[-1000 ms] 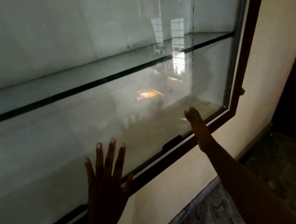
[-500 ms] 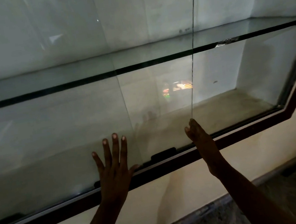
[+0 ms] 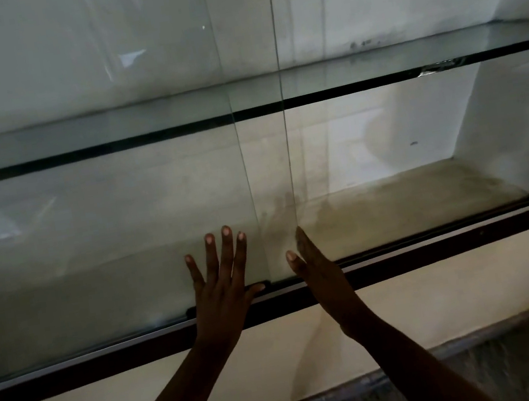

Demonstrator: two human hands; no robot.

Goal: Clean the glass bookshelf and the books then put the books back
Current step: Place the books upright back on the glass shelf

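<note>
The glass bookshelf is a wall recess with a dark frame (image 3: 404, 259) and a sliding glass door (image 3: 107, 246) over its left part. My left hand (image 3: 222, 285) presses flat on that pane with its fingers spread. My right hand (image 3: 319, 268) stands edge-on against the door's right edge (image 3: 292, 178), fingers straight. A glass shelf (image 3: 374, 70) crosses the recess higher up. The right part of the recess is open, showing its dusty floor (image 3: 411, 197). No books are in view.
A cream wall strip (image 3: 444, 296) runs below the frame, and dark stone flooring (image 3: 490, 369) lies under it. A small black door stop (image 3: 259, 286) sits in the bottom track by my left thumb. Dark spots mark the white back wall (image 3: 363, 44).
The glass door has slid to the left with both hands on it, uncovering the right part of the recess. The view has swung left and closer along with it.
</note>
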